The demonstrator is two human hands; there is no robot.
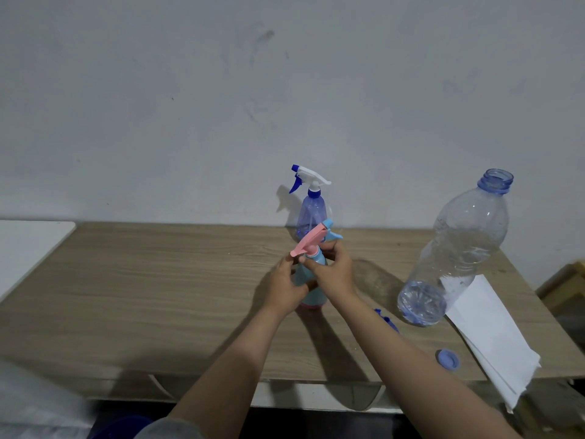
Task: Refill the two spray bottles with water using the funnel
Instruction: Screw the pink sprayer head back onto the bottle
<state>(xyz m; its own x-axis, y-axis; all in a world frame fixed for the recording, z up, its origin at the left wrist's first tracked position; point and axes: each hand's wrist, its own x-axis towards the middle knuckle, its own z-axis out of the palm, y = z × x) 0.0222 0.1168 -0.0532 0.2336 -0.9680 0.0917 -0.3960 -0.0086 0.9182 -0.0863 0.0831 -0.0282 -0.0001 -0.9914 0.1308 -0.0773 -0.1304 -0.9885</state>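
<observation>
A light blue spray bottle [311, 299] with a pink and blue trigger head [311, 240] stands in the middle of the wooden table [158, 280]. My left hand [286, 288] grips its body. My right hand [332, 269] curls round the collar under the trigger head. Behind it, near the wall, stands a clear purple-blue spray bottle [311, 213] with a white and blue trigger head on. A large clear water bottle [459, 248] stands uncapped at the right with a little water in its base. Partly hidden by my right forearm, a small blue object [387, 321] lies on the table.
A blue bottle cap [448, 359] lies near the table's front edge at the right. White folded paper [497, 340] hangs over the right front corner. A white surface [28, 248] adjoins the table at the left. The wall stands close behind.
</observation>
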